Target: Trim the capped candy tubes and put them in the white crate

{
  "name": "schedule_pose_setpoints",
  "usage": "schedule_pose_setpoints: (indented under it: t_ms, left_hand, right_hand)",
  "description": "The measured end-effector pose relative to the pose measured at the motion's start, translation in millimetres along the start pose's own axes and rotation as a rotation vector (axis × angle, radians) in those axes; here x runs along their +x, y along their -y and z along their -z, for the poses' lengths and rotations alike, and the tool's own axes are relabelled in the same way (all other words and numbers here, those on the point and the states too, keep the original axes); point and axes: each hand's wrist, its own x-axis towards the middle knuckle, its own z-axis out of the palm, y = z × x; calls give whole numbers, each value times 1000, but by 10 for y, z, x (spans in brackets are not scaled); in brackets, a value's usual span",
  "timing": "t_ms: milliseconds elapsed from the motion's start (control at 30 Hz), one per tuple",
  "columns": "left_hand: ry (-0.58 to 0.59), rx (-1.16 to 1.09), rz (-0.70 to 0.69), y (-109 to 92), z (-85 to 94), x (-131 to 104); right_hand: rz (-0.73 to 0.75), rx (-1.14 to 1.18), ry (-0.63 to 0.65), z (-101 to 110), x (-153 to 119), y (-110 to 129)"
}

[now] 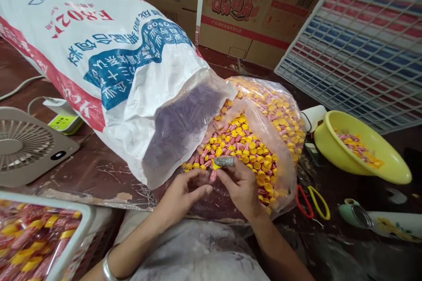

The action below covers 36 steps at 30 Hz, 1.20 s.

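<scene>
The white feed sack [128,123] gapes over clear plastic tubes [184,118], while the clear bag [285,180] and yellow bowl [343,153] hold yellow-capped, pink-patterned pieces. Just before the bag, the right hand [240,182] (grey tape on one finger) pinches one small yellow-and-pink piece [214,173]; the left hand [183,193], half open beside it, seems to grip nothing.

Consists of a small round yellow plastic cap [216,165] over a short red-and-white printed body [213,176]. Sits cap uppermost at the fingertips of the right hand [240,181], partly covered, just in front of a loose heap of matching pieces [243,140].
</scene>
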Motion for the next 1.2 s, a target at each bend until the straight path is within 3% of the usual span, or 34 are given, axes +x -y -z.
schedule_pose_setpoints:
  t_ms: [200, 367, 433, 533, 633, 700, 733, 833, 933, 1033, 1200]
  left_hand:
    - [-32, -348, 102, 9, -61, -47]
    - [-2, -437, 167, 71, -152, -13]
    - [1, -281, 133, 78, -130, 19]
    - [-50, 328, 17, 11, 20, 64]
    - [-170, 1139, -33, -145, 222, 122]
    - [-209, 1533, 5, -248, 304, 173]
    - [-212, 1656, 26, -286, 320, 200]
    - [-197, 1812, 42, -331, 309, 266]
    - [-198, 1828, 20, -310, 322, 286]
    - [-152, 1783, -35, -275, 399, 260]
    - [-42, 1802, -29, -198, 420, 227]
  right_hand:
    - [321, -341, 223, -11, -69, 39]
    - [394, -502, 69, -168, -168, -12]
    - [380, -501, 112, -169, -161, -23]
    - [307, -481, 258, -71, -87, -62]
    - [211, -536, 125, 24, 11, -163]
    - [192, -611, 71, 19, 63, -236]
    - [205, -648, 112, -9, 84, -266]
    - [344, -762, 337, -145, 125, -325]
    - [430, -891, 425, -251, 147, -370]
    - [416, -900, 332, -240, 147, -407]
    - [308, -582, -12, -68, 95, -351]
